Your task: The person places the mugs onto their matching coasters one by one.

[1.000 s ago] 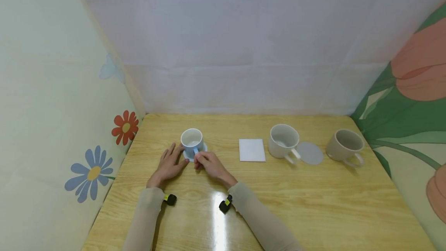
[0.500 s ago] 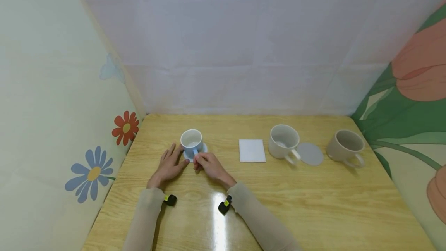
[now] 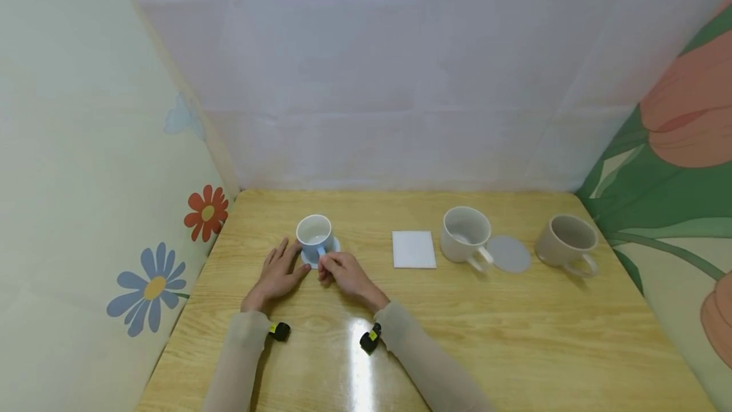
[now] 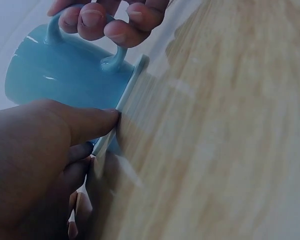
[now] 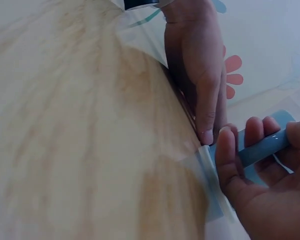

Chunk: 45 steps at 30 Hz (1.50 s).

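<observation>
Right hand (image 5: 260, 170) curls round mug handle (image 5: 262, 147), wrist view only.

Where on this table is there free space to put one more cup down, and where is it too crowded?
The table is bare along its near edge, right of the right hand, below the white square coaster, white mug, grey round coaster and beige mug. Another bare patch separates the blue mug from the square coaster. It is crowded around the blue mug, where the left hand touches the blue coaster.

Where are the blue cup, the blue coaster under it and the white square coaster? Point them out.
blue cup (image 3: 314, 232), head view, on its rim.
blue coaster (image 4: 131, 85), left wrist view, on its edge.
white square coaster (image 3: 413, 249), head view, on its middle.
</observation>
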{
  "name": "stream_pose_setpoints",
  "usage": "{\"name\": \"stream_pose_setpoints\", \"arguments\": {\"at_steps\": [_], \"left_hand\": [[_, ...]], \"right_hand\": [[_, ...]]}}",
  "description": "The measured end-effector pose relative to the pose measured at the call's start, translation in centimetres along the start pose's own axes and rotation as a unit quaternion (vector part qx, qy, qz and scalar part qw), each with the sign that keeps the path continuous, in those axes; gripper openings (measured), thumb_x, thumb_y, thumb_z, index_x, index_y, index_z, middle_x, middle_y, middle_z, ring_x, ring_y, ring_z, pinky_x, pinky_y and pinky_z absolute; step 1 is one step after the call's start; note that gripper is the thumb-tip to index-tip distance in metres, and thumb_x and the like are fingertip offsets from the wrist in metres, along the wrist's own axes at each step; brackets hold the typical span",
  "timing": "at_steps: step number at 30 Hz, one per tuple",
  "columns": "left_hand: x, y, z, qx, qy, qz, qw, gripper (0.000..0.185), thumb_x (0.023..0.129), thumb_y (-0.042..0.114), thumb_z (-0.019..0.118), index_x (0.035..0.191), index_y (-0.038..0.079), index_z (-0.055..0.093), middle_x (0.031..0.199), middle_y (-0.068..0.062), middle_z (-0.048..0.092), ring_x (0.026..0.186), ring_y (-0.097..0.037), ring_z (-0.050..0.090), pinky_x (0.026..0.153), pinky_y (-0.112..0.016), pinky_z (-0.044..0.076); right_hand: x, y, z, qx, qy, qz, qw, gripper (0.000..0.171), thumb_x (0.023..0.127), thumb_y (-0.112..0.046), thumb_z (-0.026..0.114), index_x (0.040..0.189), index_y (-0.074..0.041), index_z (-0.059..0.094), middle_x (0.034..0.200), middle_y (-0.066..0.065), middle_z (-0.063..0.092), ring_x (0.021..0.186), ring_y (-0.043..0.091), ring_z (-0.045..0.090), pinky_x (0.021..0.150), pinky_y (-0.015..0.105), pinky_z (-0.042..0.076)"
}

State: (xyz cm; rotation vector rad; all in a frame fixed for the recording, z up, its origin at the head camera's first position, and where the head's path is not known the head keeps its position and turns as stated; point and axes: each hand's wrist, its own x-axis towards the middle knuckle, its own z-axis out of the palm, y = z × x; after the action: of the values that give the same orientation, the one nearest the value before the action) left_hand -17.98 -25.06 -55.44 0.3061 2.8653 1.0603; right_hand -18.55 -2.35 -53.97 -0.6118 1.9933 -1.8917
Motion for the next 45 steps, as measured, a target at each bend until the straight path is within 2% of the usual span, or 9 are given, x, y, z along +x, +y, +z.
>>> {"name": "stream_pose_setpoints", "arguments": {"at_steps": [7, 11, 16, 18, 25, 31, 33, 39, 45], "left_hand": [[-0.2, -0.1, 0.3, -0.006, 0.013, 0.013, 0.9998, 0.07, 0.104, 0.033, 0.067, 0.162, 0.005, 0.04, 0.165, -0.031, 0.04, 0.16, -0.056, 0.014, 0.128, -0.072, 0.005], [0.0, -0.2, 0.3, -0.005, 0.014, 0.005, 0.9999, 0.07, 0.104, 0.031, 0.067, 0.162, 0.005, 0.039, 0.166, -0.029, 0.041, 0.161, -0.054, 0.013, 0.129, -0.071, 0.004], [0.1, -0.7, 0.4, -0.001, 0.018, 0.014, 0.9997, 0.071, 0.104, 0.033, 0.066, 0.164, 0.006, 0.037, 0.167, -0.028, 0.04, 0.162, -0.053, 0.013, 0.13, -0.071, 0.004], [0.0, -0.6, 0.3, -0.003, 0.021, 0.02, 0.9996, 0.073, 0.104, 0.033, 0.067, 0.164, 0.006, 0.037, 0.167, -0.028, 0.039, 0.161, -0.054, 0.014, 0.129, -0.072, 0.005], [-0.2, 0.2, -0.1, -0.004, 0.025, 0.018, 0.9995, 0.071, 0.102, 0.026, 0.069, 0.163, 0.005, 0.039, 0.166, -0.028, 0.041, 0.16, -0.056, 0.015, 0.128, -0.073, 0.007], [0.0, -0.1, 0.3, -0.011, 0.037, 0.042, 0.9984, 0.067, 0.101, 0.025, 0.07, 0.16, 0.007, 0.043, 0.165, -0.028, 0.043, 0.159, -0.058, 0.017, 0.127, -0.075, 0.007], [0.0, -0.4, 0.5, -0.01, 0.035, 0.045, 0.9983, 0.066, 0.102, 0.026, 0.069, 0.159, 0.007, 0.043, 0.166, -0.027, 0.042, 0.159, -0.057, 0.015, 0.128, -0.074, 0.006], [0.4, -0.7, 0.9, -0.013, 0.036, 0.051, 0.998, 0.064, 0.101, 0.027, 0.069, 0.157, 0.004, 0.046, 0.164, -0.027, 0.043, 0.158, -0.059, 0.017, 0.127, -0.076, 0.007], [0.2, 0.5, 0.1, -0.028, 0.05, 0.042, 0.9975, 0.063, 0.1, 0.027, 0.069, 0.155, 0.002, 0.049, 0.16, -0.033, 0.046, 0.154, -0.065, 0.021, 0.122, -0.082, 0.012]], "right_hand": [[-0.2, -0.4, 0.0, -0.026, 0.007, 0.012, 1.0, 0.04, 0.114, -0.02, 0.05, 0.096, 0.01, 0.069, 0.089, 0.026, 0.075, 0.07, 0.017, 0.065, 0.066, 0.027, 0.059], [-0.3, -0.7, 0.0, -0.024, 0.014, 0.019, 0.999, 0.041, 0.114, -0.022, 0.052, 0.096, 0.01, 0.069, 0.09, 0.028, 0.074, 0.07, 0.026, 0.066, 0.064, 0.03, 0.058], [-0.2, -1.1, 0.0, -0.019, 0.02, 0.031, 0.999, 0.04, 0.113, -0.023, 0.055, 0.095, 0.01, 0.072, 0.088, 0.023, 0.075, 0.068, 0.022, 0.064, 0.062, 0.026, 0.056], [-0.2, -1.2, 0.0, -0.025, 0.027, 0.034, 0.999, 0.039, 0.112, -0.023, 0.057, 0.094, 0.007, 0.074, 0.088, 0.021, 0.076, 0.069, 0.016, 0.065, 0.062, 0.024, 0.055], [-0.3, -1.3, -0.1, -0.052, 0.055, 0.047, 0.996, 0.034, 0.108, -0.026, 0.066, 0.096, 0.001, 0.082, 0.093, 0.02, 0.08, 0.076, 0.027, 0.074, 0.061, 0.021, 0.054], [-0.7, -1.7, -0.3, -0.116, 0.079, 0.016, 0.99, 0.03, 0.106, -0.026, 0.068, 0.098, -0.001, 0.082, 0.085, 0.023, 0.078, 0.075, 0.037, 0.074, 0.059, 0.017, 0.049], [-0.8, -1.8, -0.2, -0.122, 0.084, 0.012, 0.989, 0.028, 0.106, -0.024, 0.068, 0.1, 0.0, 0.081, 0.085, 0.024, 0.077, 0.078, 0.039, 0.075, 0.061, 0.017, 0.05], [-1.5, -2.1, -0.7, -0.118, 0.098, 0.014, 0.988, 0.022, 0.105, -0.018, 0.068, 0.115, -0.002, 0.079, 0.103, 0.018, 0.08, 0.091, 0.037, 0.078, 0.069, 0.021, 0.059], [-2.2, -3.2, -1.6, -0.128, 0.097, 0.003, 0.987, 0.023, 0.106, -0.018, 0.067, 0.121, -0.004, 0.078, 0.118, 0.014, 0.079, 0.093, 0.032, 0.078, 0.072, 0.025, 0.062]]}}
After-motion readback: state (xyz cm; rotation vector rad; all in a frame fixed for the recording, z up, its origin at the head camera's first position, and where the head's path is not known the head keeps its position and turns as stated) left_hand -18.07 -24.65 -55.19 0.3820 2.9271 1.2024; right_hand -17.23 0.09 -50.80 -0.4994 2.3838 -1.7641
